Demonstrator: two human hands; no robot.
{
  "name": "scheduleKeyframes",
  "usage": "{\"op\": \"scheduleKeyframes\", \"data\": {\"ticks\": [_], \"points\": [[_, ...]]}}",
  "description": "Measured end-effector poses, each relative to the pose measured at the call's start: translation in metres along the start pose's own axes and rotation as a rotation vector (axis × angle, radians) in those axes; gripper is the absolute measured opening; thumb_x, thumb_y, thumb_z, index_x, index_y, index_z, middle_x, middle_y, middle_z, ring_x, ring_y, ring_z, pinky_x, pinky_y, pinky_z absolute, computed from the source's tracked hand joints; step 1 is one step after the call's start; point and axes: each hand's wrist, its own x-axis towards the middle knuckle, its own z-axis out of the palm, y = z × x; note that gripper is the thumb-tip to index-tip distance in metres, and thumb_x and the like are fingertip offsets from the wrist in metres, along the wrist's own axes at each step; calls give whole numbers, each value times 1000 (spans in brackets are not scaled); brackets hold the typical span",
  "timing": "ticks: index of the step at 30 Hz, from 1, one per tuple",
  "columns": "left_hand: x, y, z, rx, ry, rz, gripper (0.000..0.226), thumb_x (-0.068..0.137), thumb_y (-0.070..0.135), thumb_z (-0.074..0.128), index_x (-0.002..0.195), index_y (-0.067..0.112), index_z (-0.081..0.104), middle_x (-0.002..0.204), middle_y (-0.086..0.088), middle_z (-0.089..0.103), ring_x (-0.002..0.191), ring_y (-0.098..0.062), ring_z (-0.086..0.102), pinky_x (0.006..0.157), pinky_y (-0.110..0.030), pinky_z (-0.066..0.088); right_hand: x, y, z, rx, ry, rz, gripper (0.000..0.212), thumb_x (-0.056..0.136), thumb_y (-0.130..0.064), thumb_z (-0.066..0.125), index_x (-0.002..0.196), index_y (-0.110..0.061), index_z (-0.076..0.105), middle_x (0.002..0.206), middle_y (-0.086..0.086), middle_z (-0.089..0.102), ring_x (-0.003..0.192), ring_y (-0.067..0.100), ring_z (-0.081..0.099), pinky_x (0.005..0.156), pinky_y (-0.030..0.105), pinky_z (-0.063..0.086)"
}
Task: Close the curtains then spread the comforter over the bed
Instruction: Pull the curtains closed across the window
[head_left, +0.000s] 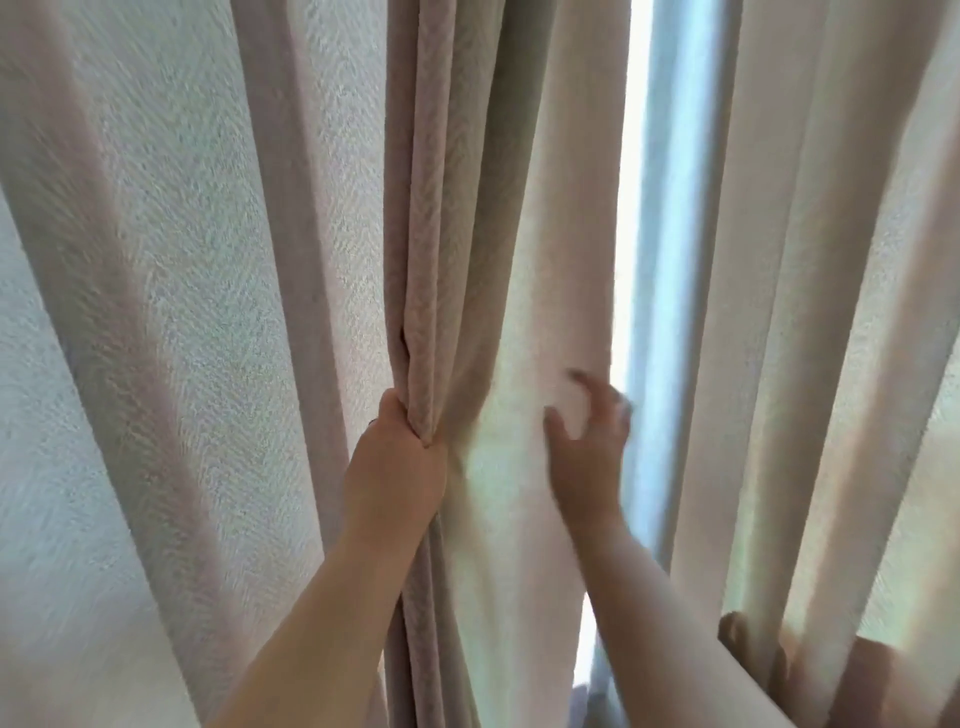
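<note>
Pale pinkish-beige curtains fill the view. The left curtain panel (171, 291) hangs in broad folds, and its bunched inner edge (431, 249) runs down the middle. My left hand (400, 462) is shut on that bunched edge. My right hand (589, 441), blurred, has its fingers spread against the smooth curtain fabric (550, 260) next to a bright gap (660, 234) where the window shows. A right curtain panel (810, 312) hangs beyond the gap. The bed and comforter are out of view.
A pale window frame post (691, 156) stands in the gap. Brownish blurred shapes (753, 654) sit at the lower right behind the right panel; I cannot tell what they are.
</note>
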Motion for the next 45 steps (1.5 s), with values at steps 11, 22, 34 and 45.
{"op": "scheduleKeyframes", "data": {"ticks": [11,22,34,45], "points": [[3,1,-26,390,363,474,117,67,44,82,158,14,15,161,-22,11,150,-42,6,121,-53,17,14,-24,81,436,-722,385,98,68,-77,67,146,-25,38,132,-4,62,120,9,61,106,33,46],[47,-52,-77,131,155,22,31,88,37,66,115,22,61,93,2,70,92,-26,67,73,-34,51,8,-68,168,296,-794,293,115,56,-78,73,149,-19,39,131,-4,63,116,10,61,101,28,46],[32,-138,-219,367,569,-4,103,72,34,81,154,12,23,146,-16,44,137,-32,42,105,-43,44,-98,-156,287,494,-1080,193,21,86,-43,75,102,-40,62,118,-7,65,101,-11,62,89,11,49],[33,-203,-323,625,548,-102,34,76,32,77,101,13,65,90,-13,67,87,-40,62,68,-39,51,-138,-215,374,673,-1169,325,111,51,-67,89,143,-19,47,134,1,64,116,15,66,100,36,54]]}}
